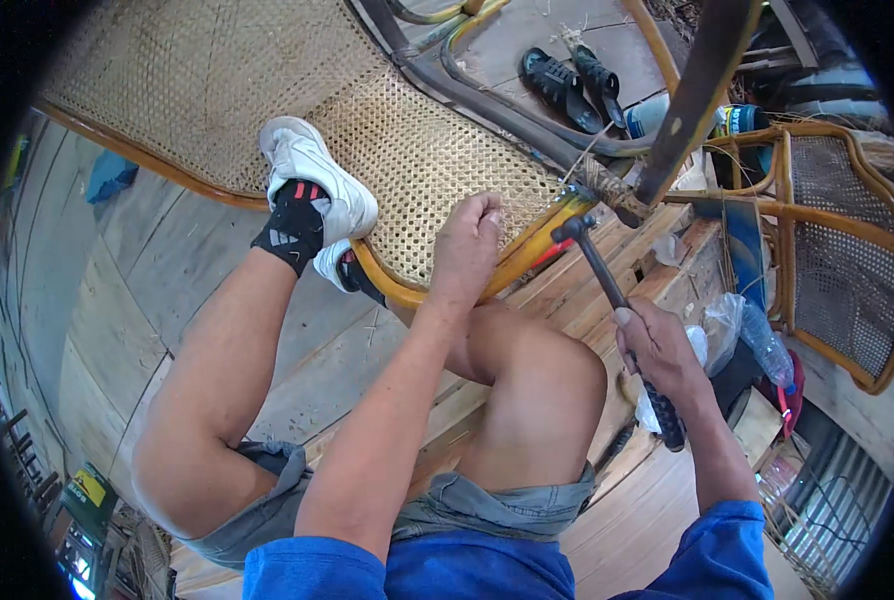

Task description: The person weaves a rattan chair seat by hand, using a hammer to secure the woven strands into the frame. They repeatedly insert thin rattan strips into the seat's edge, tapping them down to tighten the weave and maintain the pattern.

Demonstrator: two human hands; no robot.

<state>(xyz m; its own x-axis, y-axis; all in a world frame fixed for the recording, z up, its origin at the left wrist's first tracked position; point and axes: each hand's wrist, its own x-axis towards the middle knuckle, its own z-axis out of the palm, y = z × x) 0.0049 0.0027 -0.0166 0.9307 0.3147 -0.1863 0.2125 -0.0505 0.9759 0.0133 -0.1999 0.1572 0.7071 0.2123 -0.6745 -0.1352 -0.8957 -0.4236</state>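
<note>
My right hand (662,345) is wrapped around the dark grip of a hammer (607,268). The hammer's head is close to the corner of a yellow-brown rattan frame (519,258), where a binding (622,190) wraps a dark pole; whether they touch I cannot tell. Woven cane webbing (417,165) fills the frame. Over its edge lies my left hand (469,245), fingers curled in and the thumb side toward the corner. What those fingers pinch, if anything, is hidden. My foot in a white shoe (317,180) rests against the webbing on the left.
Black sandals (557,85) lie on the floor beyond the frame. A cane-backed rattan chair (837,250) lies at the right. Near my right arm are a clear plastic bottle (762,345) and a blue board (744,245). Wooden planks (567,320) run beneath my legs.
</note>
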